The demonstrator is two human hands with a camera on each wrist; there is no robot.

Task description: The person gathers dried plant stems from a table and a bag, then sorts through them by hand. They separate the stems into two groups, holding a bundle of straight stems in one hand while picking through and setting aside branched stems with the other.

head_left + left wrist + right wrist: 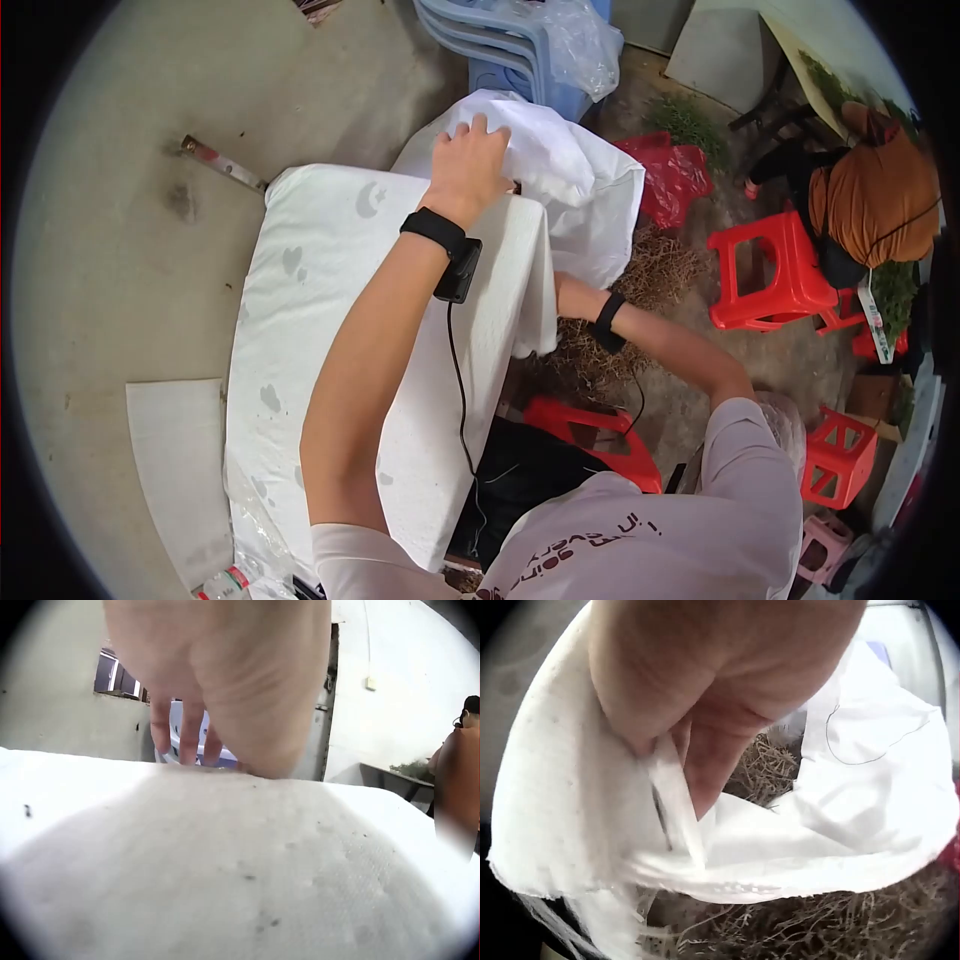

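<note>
Bag [605, 200] beyond draped table [330, 330], chairs [540, 70] behind bag, stool [800, 270] at right

Overhead access runs above the white-covered table [300, 350], on the person's left of the left hand [470, 165]; past the far edge, I see white cloth [600, 200] and stacked blue chairs [541, 60] obstructing; rightward, dried stems [660, 290] and a red stool [800, 275] restrict low passage.

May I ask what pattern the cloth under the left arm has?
White cloth, grey moon and other shapes; clearest in head view.
</note>
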